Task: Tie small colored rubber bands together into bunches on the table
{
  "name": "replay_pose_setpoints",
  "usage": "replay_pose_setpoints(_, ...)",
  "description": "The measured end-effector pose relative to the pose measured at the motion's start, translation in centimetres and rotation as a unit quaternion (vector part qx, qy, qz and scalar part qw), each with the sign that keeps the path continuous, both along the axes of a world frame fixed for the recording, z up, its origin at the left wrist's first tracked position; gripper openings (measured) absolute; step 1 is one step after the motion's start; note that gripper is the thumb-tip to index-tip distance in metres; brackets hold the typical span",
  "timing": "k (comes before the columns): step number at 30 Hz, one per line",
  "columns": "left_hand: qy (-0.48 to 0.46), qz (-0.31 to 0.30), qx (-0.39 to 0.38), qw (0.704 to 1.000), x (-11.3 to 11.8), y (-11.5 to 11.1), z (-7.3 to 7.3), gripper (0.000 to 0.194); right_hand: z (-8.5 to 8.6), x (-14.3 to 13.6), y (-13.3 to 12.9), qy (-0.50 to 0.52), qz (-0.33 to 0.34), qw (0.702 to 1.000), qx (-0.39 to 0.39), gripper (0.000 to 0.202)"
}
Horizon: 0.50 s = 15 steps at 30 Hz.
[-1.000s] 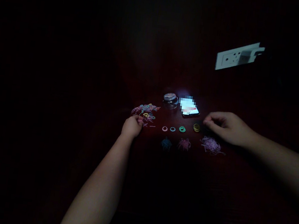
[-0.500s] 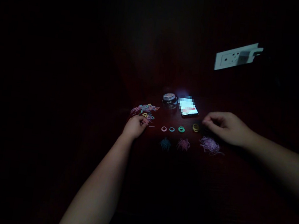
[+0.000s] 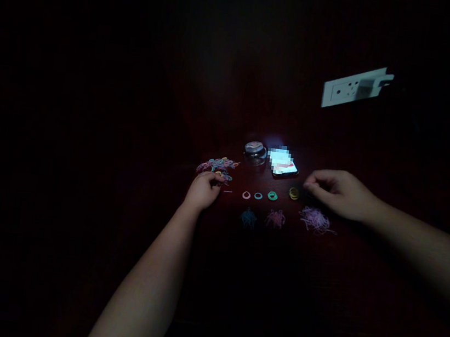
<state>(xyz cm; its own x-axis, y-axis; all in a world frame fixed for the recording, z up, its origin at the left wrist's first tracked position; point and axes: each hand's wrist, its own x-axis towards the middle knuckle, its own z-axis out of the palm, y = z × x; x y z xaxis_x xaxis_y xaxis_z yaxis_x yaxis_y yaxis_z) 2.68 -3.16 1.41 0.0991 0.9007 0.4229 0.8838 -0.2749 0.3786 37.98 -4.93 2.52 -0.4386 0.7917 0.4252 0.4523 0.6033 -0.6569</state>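
My left hand (image 3: 203,192) rests at the near edge of a mixed pile of small coloured elastic hair ties (image 3: 219,163). Its fingers reach onto the pile, with the thumb apart from them. On the right, my right hand (image 3: 340,193) hovers with thumb and forefinger pinched together; anything between them is too dark to make out. Just left of those fingertips lie yellow hair ties (image 3: 294,193). In line with them are a green bunch (image 3: 273,196), a light-blue ring (image 3: 258,196) and a pink ring (image 3: 246,195). A short pinkish strand (image 3: 227,191) lies beside my left hand.
Nearer me are dark-teal (image 3: 248,217), pink (image 3: 275,218) and lilac (image 3: 316,220) heaps of thin bands. Behind stand a lidded clear jar (image 3: 255,153) and a lit phone (image 3: 283,161). A socket panel (image 3: 354,89) is on the wall. The surroundings are very dark.
My left fingers have shifted slightly up over the mixed pile and look less pinched. My right hand has stayed nearly still. The whole view has shifted a little.
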Motion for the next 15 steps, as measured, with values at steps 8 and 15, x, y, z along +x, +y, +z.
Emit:
replay_pose_setpoints(8,0.079,-0.003,-0.063,0.995,0.1,0.3,-0.4,0.01,0.2,-0.2,-0.3,0.003,-0.003,1.0,0.009,0.029)
replay_pose_setpoints(15,0.033,-0.011,-0.052,0.998,1.6,-0.4,0.7,0.019,-0.1,-0.1,0.0,0.01,-0.003,1.0,0.013,0.024)
